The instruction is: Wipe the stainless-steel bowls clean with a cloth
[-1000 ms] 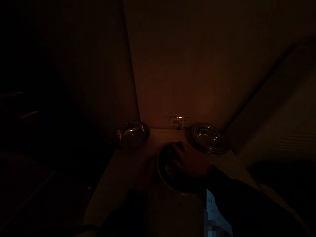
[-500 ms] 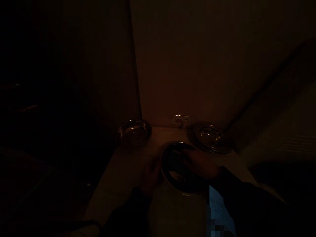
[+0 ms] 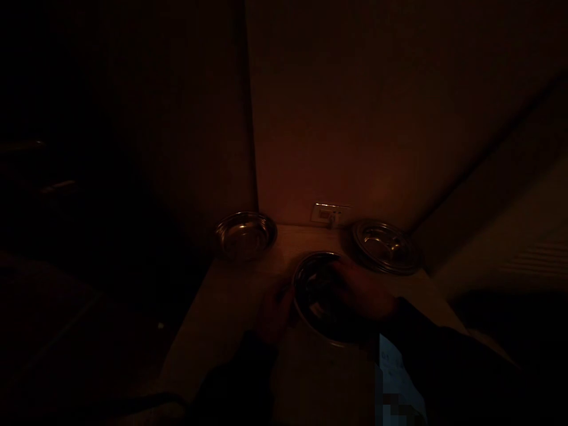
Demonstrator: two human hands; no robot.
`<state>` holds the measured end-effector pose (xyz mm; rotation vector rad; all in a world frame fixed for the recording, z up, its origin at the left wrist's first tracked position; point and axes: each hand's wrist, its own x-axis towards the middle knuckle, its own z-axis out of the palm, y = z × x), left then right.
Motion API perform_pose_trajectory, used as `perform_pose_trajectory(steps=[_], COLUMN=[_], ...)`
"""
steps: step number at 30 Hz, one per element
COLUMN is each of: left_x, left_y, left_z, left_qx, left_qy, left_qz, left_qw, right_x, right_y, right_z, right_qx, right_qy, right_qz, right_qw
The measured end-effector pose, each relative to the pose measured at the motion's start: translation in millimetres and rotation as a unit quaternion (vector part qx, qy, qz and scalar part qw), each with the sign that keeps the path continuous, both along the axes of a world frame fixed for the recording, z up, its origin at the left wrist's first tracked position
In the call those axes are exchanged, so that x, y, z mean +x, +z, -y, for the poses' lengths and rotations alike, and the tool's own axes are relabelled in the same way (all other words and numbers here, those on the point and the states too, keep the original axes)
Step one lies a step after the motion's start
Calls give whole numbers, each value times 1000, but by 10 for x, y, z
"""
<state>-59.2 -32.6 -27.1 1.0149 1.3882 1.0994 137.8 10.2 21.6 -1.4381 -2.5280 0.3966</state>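
Observation:
A round metal dish with a shiny rim sits in the middle of the small table, its inside almost black in the dim light. At its left rim is my left hand, with the thumb side against the edge, gripping it. My right hand reaches in over the right side of the dish, fingers pointing down to its inner surface. Those fingertips look bent together, and the darkness hides whatever may be in them.
Behind to the left stands a shiny metal bowl. Stacked metal plates lie at the back right. A wall socket with a plug is just above the table. A lit screen glows under my right forearm.
The view has shifted slightly, so everything sits a little further right. My right hand has moved slightly within the dish; my left hand stays at the rim. The picture is a bit darker.

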Motion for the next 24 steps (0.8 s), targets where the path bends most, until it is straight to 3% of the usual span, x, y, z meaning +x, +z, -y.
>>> perform_pose_trajectory(steps=[4,8,13,17,20,24], left_x=[-3,-1,-7,-2,0,-4], left_y=[-14,1,1,-15,-38,-82], left_z=[-7,-15,-8,-2,-2,-3], left_qx=[29,6,32,39,9,25], left_qy=[19,28,21,14,8,21], left_qz=[11,7,7,14,22,40], left_qw=[999,1000,999,999,1000,999], right_x=[20,-86,-219,-201,-209,-222], right_y=[149,84,-80,-31,-6,-37], right_z=[-20,-34,25,81,72,20], right_qx=[10,-24,-48,-122,-118,-114], right_qy=[-45,-64,1,45,38,113], right_qz=[20,-33,-87,-120,-171,-185], right_qw=[999,997,995,984,977,970])
